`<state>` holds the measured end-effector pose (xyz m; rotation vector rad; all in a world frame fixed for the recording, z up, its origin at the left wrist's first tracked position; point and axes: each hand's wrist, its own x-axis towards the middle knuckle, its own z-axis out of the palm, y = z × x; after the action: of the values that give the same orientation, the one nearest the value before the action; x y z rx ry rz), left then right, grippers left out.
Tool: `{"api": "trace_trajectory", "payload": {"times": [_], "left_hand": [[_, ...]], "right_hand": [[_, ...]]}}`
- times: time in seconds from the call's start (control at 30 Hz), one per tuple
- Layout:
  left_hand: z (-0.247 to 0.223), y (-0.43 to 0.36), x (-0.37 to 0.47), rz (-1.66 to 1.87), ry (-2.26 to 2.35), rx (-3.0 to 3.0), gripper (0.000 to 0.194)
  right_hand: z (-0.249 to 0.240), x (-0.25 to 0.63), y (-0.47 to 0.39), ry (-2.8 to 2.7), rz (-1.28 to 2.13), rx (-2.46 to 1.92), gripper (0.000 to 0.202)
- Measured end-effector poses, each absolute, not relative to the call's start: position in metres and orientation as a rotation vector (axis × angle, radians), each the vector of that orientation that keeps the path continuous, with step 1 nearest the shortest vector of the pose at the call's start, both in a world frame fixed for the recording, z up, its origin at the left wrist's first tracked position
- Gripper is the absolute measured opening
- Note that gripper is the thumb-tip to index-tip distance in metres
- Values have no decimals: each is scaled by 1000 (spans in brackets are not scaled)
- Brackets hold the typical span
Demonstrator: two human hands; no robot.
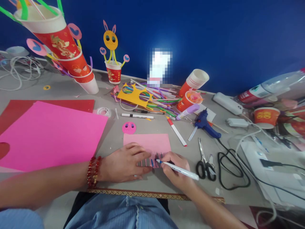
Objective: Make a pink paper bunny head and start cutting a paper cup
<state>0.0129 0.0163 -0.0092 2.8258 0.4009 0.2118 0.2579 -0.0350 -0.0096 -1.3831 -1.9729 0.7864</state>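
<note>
A light pink paper (152, 141) lies near the table's front edge, with narrow cut-outs along its near side and blue marks beside them. My left hand (127, 162) rests on its left part, fingers spread and holding nothing. In my right hand (177, 168) is a white marker (184, 172), its blue tip down at the paper by the cut-outs. Just beyond the paper sits a small pink round face (129, 128) with dark eyes.
Bright pink sheets (54, 136) lie left. Black-handled scissors (202, 162), a blue glue gun (206, 124) and a red-capped marker (176, 132) are at right. Behind stand paper cups (194, 81), straws, a yellow cut-out sheet (135, 95) and a leaning cup tower (63, 47).
</note>
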Motion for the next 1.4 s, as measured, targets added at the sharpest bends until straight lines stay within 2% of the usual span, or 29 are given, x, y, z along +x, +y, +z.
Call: {"api": "trace_trajectory", "payload": {"times": [1.4], "left_hand": [[-10,16,12,242,396,2833,36]], "right_hand": [[-5,255,-33,-1943,813,-1331,15]]}}
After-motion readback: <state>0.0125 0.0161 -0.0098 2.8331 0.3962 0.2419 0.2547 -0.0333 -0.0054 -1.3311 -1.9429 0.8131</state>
